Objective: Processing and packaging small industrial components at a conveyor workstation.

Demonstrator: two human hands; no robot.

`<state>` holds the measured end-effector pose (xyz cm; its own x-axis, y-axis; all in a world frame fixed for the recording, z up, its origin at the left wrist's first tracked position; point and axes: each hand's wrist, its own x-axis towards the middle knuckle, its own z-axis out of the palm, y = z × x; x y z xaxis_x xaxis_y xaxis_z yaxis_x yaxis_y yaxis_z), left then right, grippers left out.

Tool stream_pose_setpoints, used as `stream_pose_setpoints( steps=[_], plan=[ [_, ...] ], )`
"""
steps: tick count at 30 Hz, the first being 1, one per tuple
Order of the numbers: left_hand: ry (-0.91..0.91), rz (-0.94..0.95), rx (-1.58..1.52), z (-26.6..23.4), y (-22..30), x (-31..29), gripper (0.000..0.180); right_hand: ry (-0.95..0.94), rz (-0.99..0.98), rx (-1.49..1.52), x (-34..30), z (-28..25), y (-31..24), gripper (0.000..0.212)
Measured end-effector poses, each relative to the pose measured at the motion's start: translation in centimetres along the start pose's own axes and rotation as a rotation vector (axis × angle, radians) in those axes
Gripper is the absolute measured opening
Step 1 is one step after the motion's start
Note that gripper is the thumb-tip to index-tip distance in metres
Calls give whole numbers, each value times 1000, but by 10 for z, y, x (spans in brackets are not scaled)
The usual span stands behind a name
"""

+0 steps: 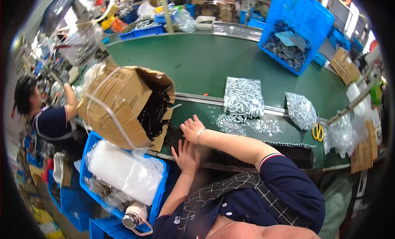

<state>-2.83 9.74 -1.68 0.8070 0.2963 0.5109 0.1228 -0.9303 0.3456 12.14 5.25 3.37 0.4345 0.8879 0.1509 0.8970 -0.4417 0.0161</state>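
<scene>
My right hand (192, 130) reaches across the green bench with its fingers apart, close to some small black parts (174, 135). Just below it is my left hand (187, 157), its fingers stretched out toward the same parts near the bench edge. I see nothing held in either hand. To their left, a tipped cardboard box (117, 101) opens toward me and is full of black pieces (154, 115). Right of my hands lie loose washers (230, 125) and a pile of silver bolts (243, 97). Black parts with bolts in them stand in a row (294, 154) beneath my right arm.
A clear bag of washers (300, 110) and yellow-handled scissors (317, 132) lie at the right. A blue crate (306, 16) leans at the back. At lower left, a blue bin (87, 173) holds bubble wrap and a bottle. Another person (51, 119) works at far left.
</scene>
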Motion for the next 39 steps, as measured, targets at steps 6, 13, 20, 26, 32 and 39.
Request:
stream_pose_setpoints(
  steps=[6, 13, 20, 26, 32, 39],
  plan=[
    [-12, 12, 31, 0, 1, -1, 43, -175, -14, -19, 14, -3, -3, 24],
    [-12, 17, 15, 1, 0, 0, 41, 59, 29, -31, 5, 6, -8, 19],
    [-16, 6, 19, 2, -1, -2, 45, -146, -23, -107, 10, -2, -6, 20],
    [-18, 1, 17, 2, -1, -1, 47, -7, 24, -69, 1, -2, -8, 21],
    [-17, 3, 31, 3, -2, -4, 41, -112, -9, -108, 5, 5, -12, 22],
    [4, 9, 38, 7, 1, 1, 39, -5, 5, -112, 8, 14, -7, 23]
  ],
)
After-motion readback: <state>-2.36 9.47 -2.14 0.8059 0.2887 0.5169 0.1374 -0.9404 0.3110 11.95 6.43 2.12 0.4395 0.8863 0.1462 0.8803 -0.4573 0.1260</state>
